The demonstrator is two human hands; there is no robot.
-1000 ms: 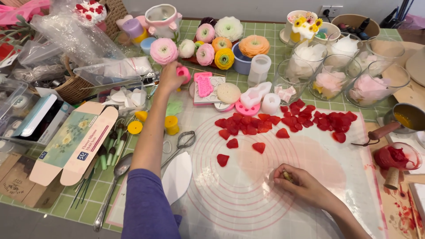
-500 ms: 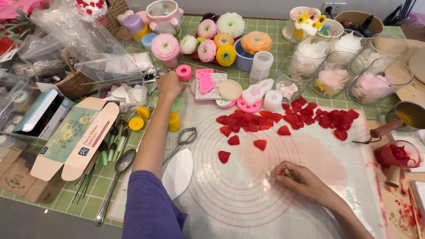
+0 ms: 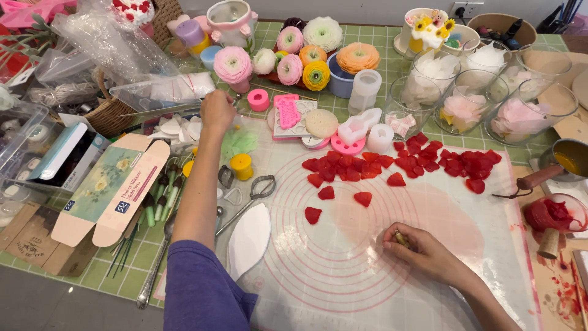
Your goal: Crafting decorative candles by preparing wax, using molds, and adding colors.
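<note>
Curled shut, the right hand (image 3: pixel 422 251) near the front edge of the translucent mat (image 3: pixel 367 270), fingertips pinched on a small yellowish tool tip (image 3: pixel 399 238) pressed to the mat. Beyond it, toward the mat's far edge, scattered red petals (image 3: pixel 404 165), a few loose ones nearer the middle. Far out at the table's left side, the left hand (image 3: pixel 217 111), fingers bent downward over a pile of white petal pieces (image 3: pixel 177 127); whether gripping anything, cannot tell. Just right of that hand, a pink ring mould (image 3: pixel 258 100) and a pink rectangular mould (image 3: pixel 286 111). Below the forearm, a yellow pot (image 3: pixel 241 165), a metal cutter (image 3: pixel 262 187) and an open printed box (image 3: pixel 110 190) toward the left edge.
</note>
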